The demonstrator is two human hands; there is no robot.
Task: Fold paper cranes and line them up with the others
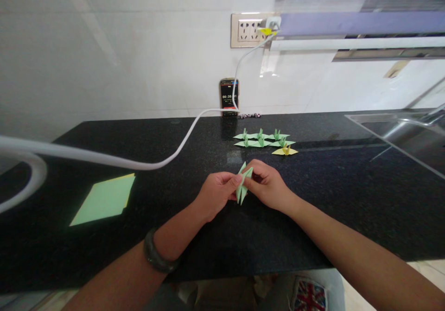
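Observation:
Between my two hands, above the front part of the black countertop (194,237), is a piece of folded light green paper (244,186) with pointed ends up and down. My left hand (219,193) pinches its left side between thumb and fingers. My right hand (266,183) grips its right side, the thumb pressed on the folds; some fingertips are hidden behind the paper. Beyond my hands stand several green paper cranes (261,140) in two rows, with a yellow paper crane (285,151) just in front of them.
A stack of green and yellow paper sheets (104,202) lies at the left. A phone (229,97) showing a timer leans on the wall. A white cable (149,165) runs from the wall socket (247,30) across the left side. At the right is a sink (399,135).

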